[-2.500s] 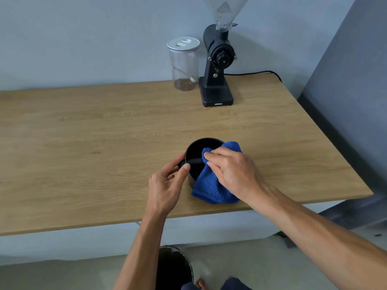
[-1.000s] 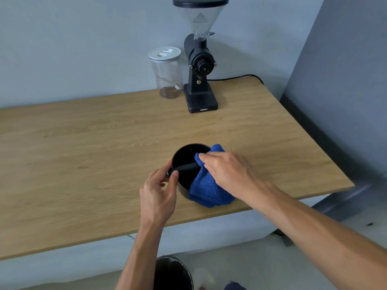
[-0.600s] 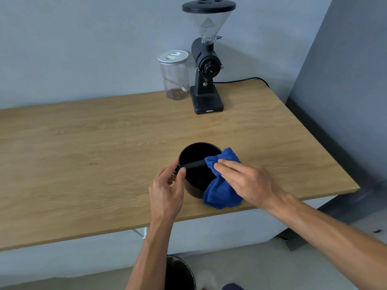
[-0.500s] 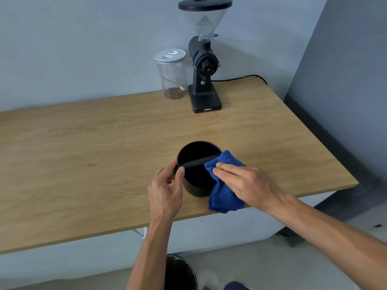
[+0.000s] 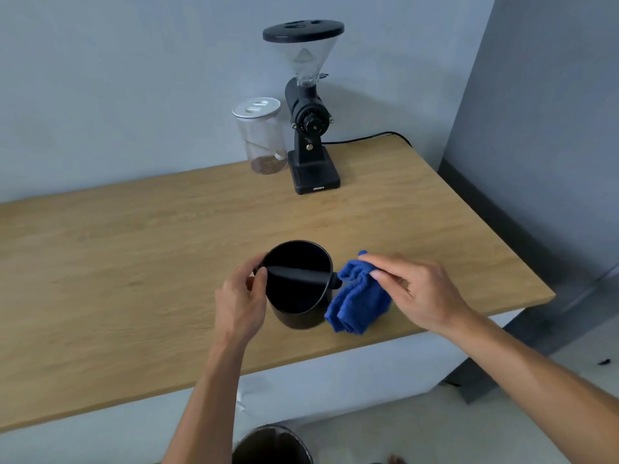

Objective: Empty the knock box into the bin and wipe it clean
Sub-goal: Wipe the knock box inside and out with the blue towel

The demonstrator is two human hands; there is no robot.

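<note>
The black round knock box (image 5: 296,308) stands upright near the table's front edge, its bar (image 5: 298,273) across the open top, and the inside looks dark and bare. My left hand (image 5: 239,303) grips its left rim and wall. A folded blue cloth (image 5: 356,301) lies on the table just right of the box, touching it. My right hand (image 5: 417,293) is over the cloth, with fingertips and thumb pinching its upper corner. The dark bin (image 5: 271,447) stands on the floor below the table edge, partly cut off by the frame.
A black coffee grinder (image 5: 311,128) with a clear hopper and a clear lidded jar (image 5: 263,137) stand at the back by the wall. A black cable (image 5: 365,138) runs behind the grinder. The wooden table (image 5: 117,262) ends at the right near a grey wall.
My right hand has drawn the blue cloth out of the knock box and over to the table on the box's right. My left hand has stayed on the box's left rim.
</note>
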